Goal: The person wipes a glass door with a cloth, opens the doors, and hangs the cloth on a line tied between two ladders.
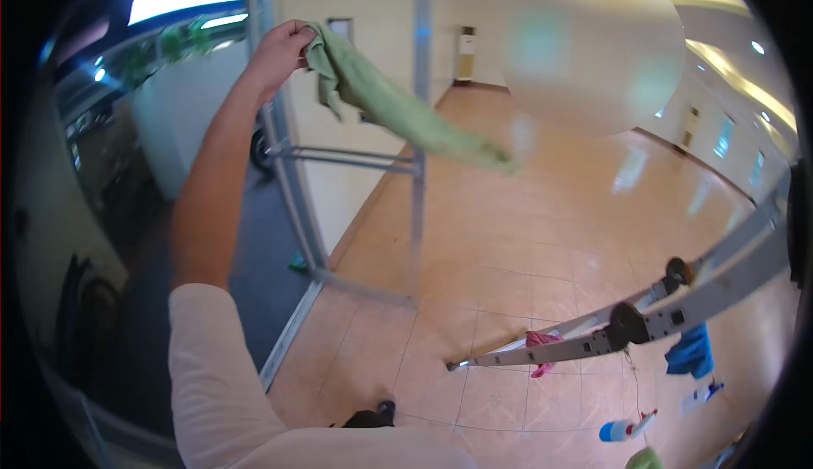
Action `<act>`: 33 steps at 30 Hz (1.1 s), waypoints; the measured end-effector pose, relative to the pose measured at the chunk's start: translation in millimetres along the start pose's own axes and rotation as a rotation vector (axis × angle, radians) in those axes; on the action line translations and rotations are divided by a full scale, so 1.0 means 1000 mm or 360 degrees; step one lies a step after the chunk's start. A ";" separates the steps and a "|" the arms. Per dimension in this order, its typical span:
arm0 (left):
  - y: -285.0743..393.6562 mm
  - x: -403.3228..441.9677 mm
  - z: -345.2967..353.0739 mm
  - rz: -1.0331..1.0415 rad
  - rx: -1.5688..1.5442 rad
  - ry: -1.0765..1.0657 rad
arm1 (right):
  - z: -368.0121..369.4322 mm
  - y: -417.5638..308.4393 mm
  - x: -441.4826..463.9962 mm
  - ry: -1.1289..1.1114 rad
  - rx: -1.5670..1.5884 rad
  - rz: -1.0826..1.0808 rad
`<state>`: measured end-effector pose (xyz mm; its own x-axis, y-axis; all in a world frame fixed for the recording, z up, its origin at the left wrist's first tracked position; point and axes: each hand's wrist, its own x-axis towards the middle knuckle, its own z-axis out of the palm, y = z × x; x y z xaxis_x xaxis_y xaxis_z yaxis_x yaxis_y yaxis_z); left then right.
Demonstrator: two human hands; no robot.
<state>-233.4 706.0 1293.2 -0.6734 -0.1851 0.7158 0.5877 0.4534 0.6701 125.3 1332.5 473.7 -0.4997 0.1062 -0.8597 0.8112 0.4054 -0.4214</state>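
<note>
Left hand (pixel 284 52), 11 o'clock, pinches green cloth (pixel 381 101) by one end — loose tail could snag metal door frame (pixel 421 37), 12 o'clock, if swung wide. Right hand unseen — can't tell.

Looking forward and down from the wearer's head, very wide, curved, and dark at the corners. Close past a bare left forearm (pixel 210 198) with a short, pale cloth sleeve (pixel 207 342), across a glossy tan tiled floor (pixel 500 240), toward a smooth cream-white wall (pixel 489 56) well beyond.
</note>
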 end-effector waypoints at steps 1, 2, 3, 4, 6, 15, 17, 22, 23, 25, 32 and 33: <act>-0.015 -0.010 -0.036 -0.0213 0.0253 -0.0082 | -0.004 -0.019 0.011 -0.0053 -0.0170 -0.0064; -0.028 -0.022 -0.064 -0.0182 0.0488 -0.0050 | -0.006 -0.044 0.023 -0.0108 -0.0374 -0.0158; -0.043 -0.033 -0.093 -0.0247 0.0528 0.0024 | -0.008 -0.076 0.036 -0.0164 -0.0647 -0.0295; -0.060 -0.044 -0.119 -0.0149 0.0799 -0.0019 | -0.011 -0.119 0.049 -0.0163 -0.0908 -0.0483; -0.087 -0.071 -0.170 -0.0129 0.1097 -0.0019 | -0.005 -0.209 0.096 0.0169 -0.0853 -0.0987; -0.226 -0.131 -0.323 -0.0758 0.0839 -0.0028 | 0.336 -0.705 -0.157 -0.0292 -0.0444 -0.2457; -0.252 -0.148 -0.339 -0.0859 0.0788 -0.0032 | 0.419 -0.741 -0.232 -0.0446 -0.0540 -0.2770; -0.300 -0.188 -0.373 -0.1390 0.0530 0.0091 | 0.552 -0.810 -0.239 -0.0872 -0.0982 -0.2675; -0.312 -0.198 -0.382 -0.1471 0.0577 0.0125 | 0.564 -0.823 -0.233 -0.1073 -0.0903 -0.2418; -0.335 -0.214 -0.402 -0.1663 0.0079 0.0276 | 0.585 -0.846 -0.235 -0.1283 -0.0852 -0.2107; -0.401 -0.237 -0.415 -0.1698 -0.0494 0.0909 | 0.668 -0.894 -0.228 -0.1923 -0.0991 -0.2290; -0.413 -0.238 -0.423 -0.1724 -0.0473 0.0930 | 0.678 -0.905 -0.221 -0.2135 -0.0875 -0.1778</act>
<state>-125.3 194.0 929.3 -0.6179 -0.7283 -0.2963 -0.0100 -0.3695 0.9292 -292.4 326.5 849.4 0.1025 -0.9946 -0.0161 -0.0109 0.0151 -0.9998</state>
